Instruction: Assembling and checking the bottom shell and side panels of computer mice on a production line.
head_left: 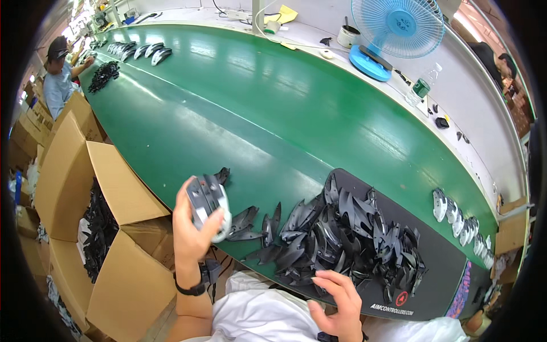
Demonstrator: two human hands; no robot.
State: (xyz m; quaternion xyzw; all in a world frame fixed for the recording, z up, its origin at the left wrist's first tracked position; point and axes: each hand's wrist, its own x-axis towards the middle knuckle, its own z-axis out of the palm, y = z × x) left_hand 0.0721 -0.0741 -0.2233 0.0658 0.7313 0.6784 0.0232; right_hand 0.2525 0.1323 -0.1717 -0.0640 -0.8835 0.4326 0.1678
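Observation:
My left hand (189, 235) is closed around a grey and white curved plastic shell (208, 200), raised over the near edge of the green bench. Its white rim is slightly blurred, and the thumb lies across its side. Fingers apart and nothing in them, my right hand (340, 303) hovers at the near edge of a black mat (439, 268). Just beyond it is a large heap of pointed black plastic pieces (333, 233), spilling off the mat to the left. Another black piece (222, 175) lies behind the held shell.
An open cardboard box (64, 176) with black pieces stands at left. White-and-black shells (454, 215) line the right; more shells (137, 51) sit far left, near a person (58, 85). A blue fan (373, 62) and a bottle (423, 85) occupy the back ledge.

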